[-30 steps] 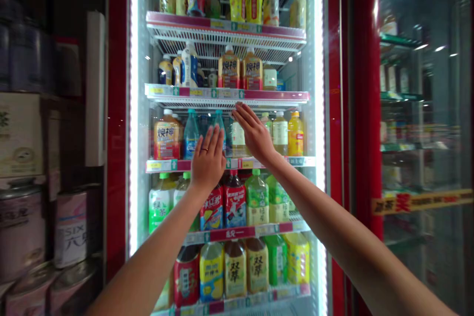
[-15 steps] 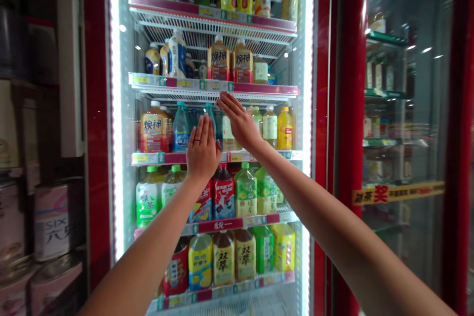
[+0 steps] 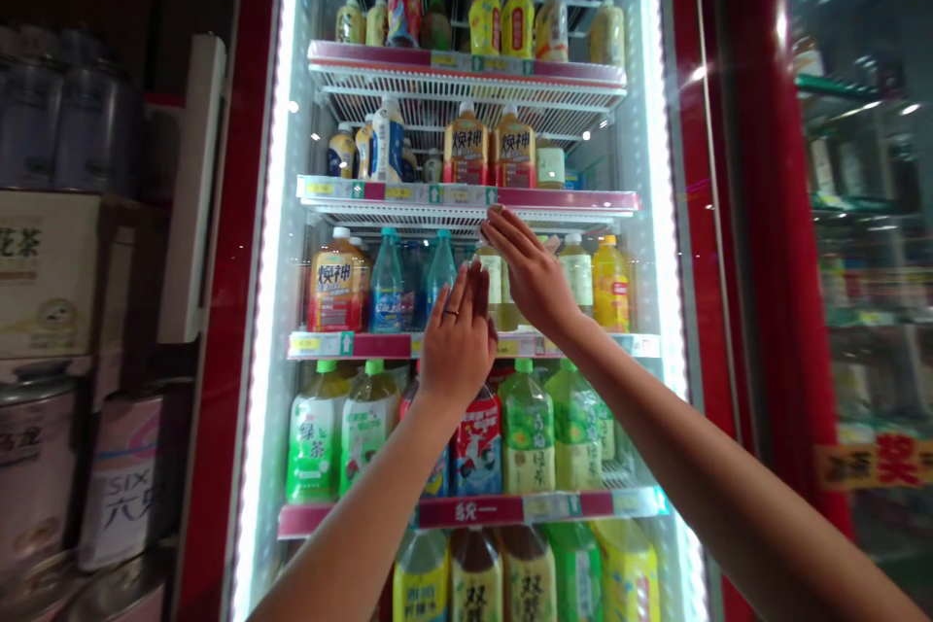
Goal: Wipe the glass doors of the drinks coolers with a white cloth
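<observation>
Both arms reach out before a lit drinks fridge with red posts. My left hand (image 3: 459, 335) is open, palm away from me, a ring on one finger, at the height of the third shelf. Nothing is in it. Higher and to its right, my right hand (image 3: 531, 267) is also open, fingers stretched and held together, tilted to the upper left. Behind the hands stand blue-capped bottles (image 3: 441, 267) and a pale green-labelled bottle (image 3: 493, 277), partly hidden. I cannot tell whether either hand touches the glass.
More shelves hold orange-labelled bottles (image 3: 466, 146), green tea bottles (image 3: 317, 437) and yellow bottles (image 3: 485, 19). At left, tins (image 3: 120, 481) and a carton (image 3: 48, 272) are stacked beside a pale upright handle-like bar (image 3: 193, 190). Another glass-fronted cabinet (image 3: 860, 262) stands at right.
The view has shifted, so the fridge appears farther right at its top and lower. Both hands now show farther right and slightly lower in the picture, still open.
</observation>
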Action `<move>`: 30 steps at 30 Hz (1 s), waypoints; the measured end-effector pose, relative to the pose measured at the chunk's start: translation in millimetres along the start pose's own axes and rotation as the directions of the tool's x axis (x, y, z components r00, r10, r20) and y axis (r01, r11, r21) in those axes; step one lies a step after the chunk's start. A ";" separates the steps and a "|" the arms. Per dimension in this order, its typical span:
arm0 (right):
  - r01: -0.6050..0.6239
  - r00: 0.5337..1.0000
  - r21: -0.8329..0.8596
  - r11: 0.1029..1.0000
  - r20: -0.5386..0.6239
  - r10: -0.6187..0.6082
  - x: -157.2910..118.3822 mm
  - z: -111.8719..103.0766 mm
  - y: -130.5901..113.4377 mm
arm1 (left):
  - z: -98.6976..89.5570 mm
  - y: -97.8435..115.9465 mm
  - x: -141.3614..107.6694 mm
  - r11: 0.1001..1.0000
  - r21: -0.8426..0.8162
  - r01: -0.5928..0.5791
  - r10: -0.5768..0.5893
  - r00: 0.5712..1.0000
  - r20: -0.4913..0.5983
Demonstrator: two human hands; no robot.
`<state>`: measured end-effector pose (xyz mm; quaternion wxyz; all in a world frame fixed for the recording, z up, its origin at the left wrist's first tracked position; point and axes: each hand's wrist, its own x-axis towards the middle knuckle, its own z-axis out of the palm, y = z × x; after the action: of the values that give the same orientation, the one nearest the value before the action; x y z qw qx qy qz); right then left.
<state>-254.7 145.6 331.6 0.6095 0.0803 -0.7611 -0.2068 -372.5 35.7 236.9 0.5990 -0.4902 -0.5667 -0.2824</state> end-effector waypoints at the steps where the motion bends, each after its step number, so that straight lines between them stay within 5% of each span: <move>1: 0.026 1.000 0.003 1.000 0.012 -0.026 -1.9 -0.9 -1.7 | 0.9 0.2 -0.4 1.000 0.009 -0.001 0.001 1.000 -0.009; 5: 0.116 0.992 0.014 0.993 0.052 -0.116 -16.0 -12.6 4.4 | 4.0 -0.4 -1.8 0.999 0.030 -0.016 0.017 0.999 -0.046; 11: 0.003 0.998 -0.018 1.000 -0.060 -0.004 -3.6 -13.9 15.7 | 1.6 -2.7 -1.8 0.998 0.044 -0.035 0.037 0.999 -0.028; 18: 0.063 0.996 0.026 0.998 0.058 -0.064 -16.8 -16.3 4.1 | 2.2 -2.1 -1.4 0.999 0.049 -0.017 0.019 0.999 -0.047; 25: -0.010 0.999 -0.009 1.000 -0.040 0.009 -11.1 -21.2 22.0 | 1.8 -2.7 -1.8 0.999 -0.021 -0.025 0.024 0.999 -0.046; 30: 0.052 0.995 0.028 0.998 0.085 -0.054 -23.4 -23.9 14.3 | 1.2 -2.3 -3.1 1.000 -0.009 -0.019 0.018 0.999 -0.033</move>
<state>-224.1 162.0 320.7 0.5697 0.0993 -0.7866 -0.2164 -375.6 35.3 234.5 0.6083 -0.4936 -0.5509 -0.2876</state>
